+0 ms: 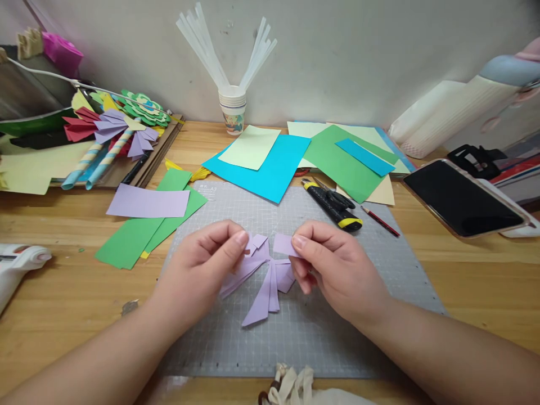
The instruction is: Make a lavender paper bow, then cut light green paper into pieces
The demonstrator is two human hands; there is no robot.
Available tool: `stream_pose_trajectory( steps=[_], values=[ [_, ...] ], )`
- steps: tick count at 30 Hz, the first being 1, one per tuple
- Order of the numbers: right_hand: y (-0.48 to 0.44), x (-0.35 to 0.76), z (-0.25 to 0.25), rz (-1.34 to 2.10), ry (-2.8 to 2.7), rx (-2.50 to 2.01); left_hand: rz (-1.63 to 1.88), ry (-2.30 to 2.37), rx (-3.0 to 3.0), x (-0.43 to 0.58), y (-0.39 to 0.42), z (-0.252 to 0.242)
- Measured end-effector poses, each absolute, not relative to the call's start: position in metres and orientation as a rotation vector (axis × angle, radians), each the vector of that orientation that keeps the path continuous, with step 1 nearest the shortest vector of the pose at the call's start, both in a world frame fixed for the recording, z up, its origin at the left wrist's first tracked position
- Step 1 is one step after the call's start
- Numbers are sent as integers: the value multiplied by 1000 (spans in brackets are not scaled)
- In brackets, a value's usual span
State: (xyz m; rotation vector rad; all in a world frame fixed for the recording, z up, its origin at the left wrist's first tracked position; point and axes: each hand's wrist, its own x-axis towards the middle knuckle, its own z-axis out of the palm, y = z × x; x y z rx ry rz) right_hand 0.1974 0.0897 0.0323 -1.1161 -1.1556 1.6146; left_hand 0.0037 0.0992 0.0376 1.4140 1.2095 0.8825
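A lilac folded paper bow (267, 281) hangs just above the grey cutting mat (358, 315) at the centre. My left hand (202, 267) is closed, pinching the bow's left loops between thumb and fingers. My right hand (333, 267) is closed too, pinching the bow's right flap at its upper edge. The bow's pleated tails fan down toward the mat between both hands.
Green and lilac sheets (147, 216) lie left of the mat; blue and green sheets (295, 157) lie behind it. A utility knife (331, 203), scissors and a pencil (379, 220) rest at the mat's far right. A phone (459, 197) leans at right; a glue gun (17, 264) at left.
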Motion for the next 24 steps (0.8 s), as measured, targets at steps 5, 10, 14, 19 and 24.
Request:
stream_pose_trajectory(
  steps=[5,10,14,19,24],
  values=[
    [91,195,33,1556,-1225,-1197,943,1081,1476,3,103,38],
    [88,193,30,1479,-1406,-1191,813,999,1553,8,98,38],
    [88,194,29,1210,-1511,-1110,811,1021,1685,7,98,39],
    [89,196,31,1044,-1751,-990,817,981,1943,6,99,38],
    [89,196,27,1062,-1686,-998,785,1005,2075,2,102,38]
  ],
)
